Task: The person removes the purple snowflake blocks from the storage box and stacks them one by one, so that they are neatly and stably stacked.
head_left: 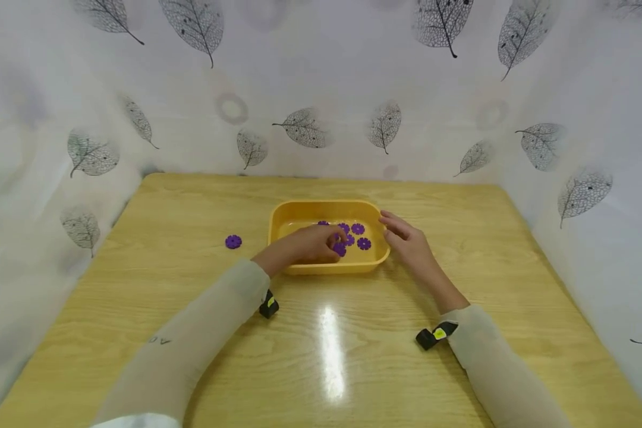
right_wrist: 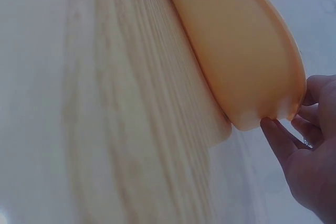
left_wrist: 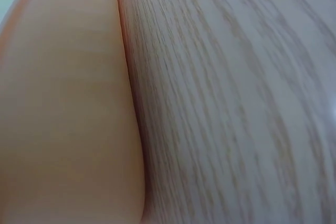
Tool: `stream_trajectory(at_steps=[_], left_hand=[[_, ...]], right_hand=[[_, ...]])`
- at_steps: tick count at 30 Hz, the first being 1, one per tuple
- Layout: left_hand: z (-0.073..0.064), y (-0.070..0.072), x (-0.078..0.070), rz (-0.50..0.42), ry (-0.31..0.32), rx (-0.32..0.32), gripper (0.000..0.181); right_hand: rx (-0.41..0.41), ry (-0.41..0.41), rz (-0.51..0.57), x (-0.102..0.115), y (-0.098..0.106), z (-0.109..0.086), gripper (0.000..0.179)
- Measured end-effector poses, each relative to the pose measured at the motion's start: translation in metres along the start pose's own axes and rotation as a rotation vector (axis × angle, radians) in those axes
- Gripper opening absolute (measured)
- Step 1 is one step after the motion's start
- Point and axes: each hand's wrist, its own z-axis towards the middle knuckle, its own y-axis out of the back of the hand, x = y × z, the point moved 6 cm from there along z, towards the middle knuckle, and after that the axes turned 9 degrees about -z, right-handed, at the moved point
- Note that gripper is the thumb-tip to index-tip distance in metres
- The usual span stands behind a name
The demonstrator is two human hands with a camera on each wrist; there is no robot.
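Observation:
A yellow tray (head_left: 329, 268) stands on the table with several purple flower-shaped plastic discs (head_left: 364, 243) inside. My left hand (head_left: 312, 242) reaches in over its near left rim, and thumb and index finger pinch one purple disc (head_left: 339, 249); the other fingers are partly hidden. At the tray's right end, my right hand (head_left: 413, 246) rests its fingertips against the outside of the wall and rim. The right wrist view shows these fingers (right_wrist: 278, 137) touching the tray's end wall (right_wrist: 247, 77). In the left wrist view the tray's side (left_wrist: 68, 108) hides the left hand.
A single purple flower-shaped disc (head_left: 233, 241) lies on the wooden table (head_left: 278, 356) left of the tray. A leaf-patterned curtain (head_left: 331, 77) stands behind the table and along both sides. Black wrist cameras (head_left: 269, 305) sit at both sleeves.

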Motion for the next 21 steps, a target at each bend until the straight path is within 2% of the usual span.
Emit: stream_trajectory(at_steps=[14,21], left_hand=[[-0.0021,-0.0047,0.0017,0.021,0.002,0.012,0.029],[-0.0021,-0.0031,-0.0014,0.030,-0.022,0.001,0.029]], right_hand=[[0.005,0.022,0.037,-0.0016,-0.0031,-0.0046,0.042],[-0.011,0.007,0.021,-0.0004,-0.0018,-0.0032,0.041]])
